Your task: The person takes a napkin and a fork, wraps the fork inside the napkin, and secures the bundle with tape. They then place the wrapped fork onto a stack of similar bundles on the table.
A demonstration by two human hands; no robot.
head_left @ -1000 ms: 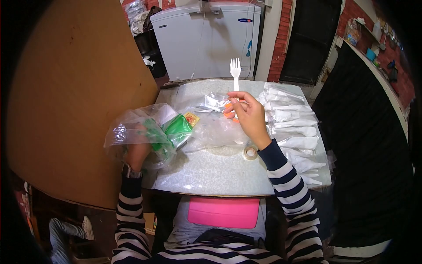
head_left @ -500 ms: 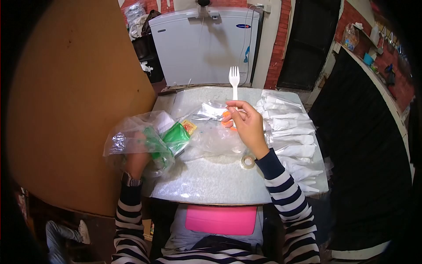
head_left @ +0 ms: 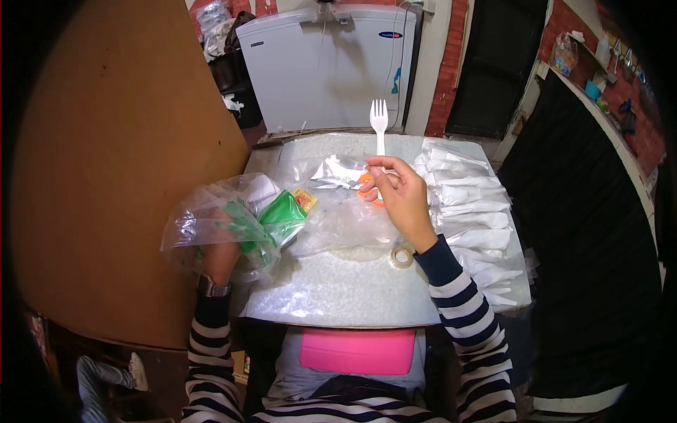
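The white fork [head_left: 379, 121] is raised over the far part of the surface [head_left: 310, 299], tines up, in the right hand [head_left: 407, 203]. That hand's grip is narrow, thumb and fingertips pinching the fork's handle. Scissors [head_left: 377, 203] with orange handles show beside the fingers, partly hidden by them. Below the wrist, a roll of tape [head_left: 393, 259] lies flat on the surface.

Loose clear plastic [head_left: 345, 222] spreads over the middle, between the two hands. The left hand [head_left: 221, 250] is inside or behind a clear bag [head_left: 185, 220]; folds and glare cover its fingers, so I cannot tell how wide its grip is or what it holds. A green packet [head_left: 283, 213] lies at the bag's right side, touching a small yellow packet [head_left: 306, 199].

White wrapped bundles [head_left: 472, 210] line the right side of the surface, near the right wrist. A brown board [head_left: 127, 155] stands close on the left, next to the bag. A white freezer [head_left: 317, 77] is beyond the far edge, and a pink item [head_left: 357, 350] rests on the person's lap.
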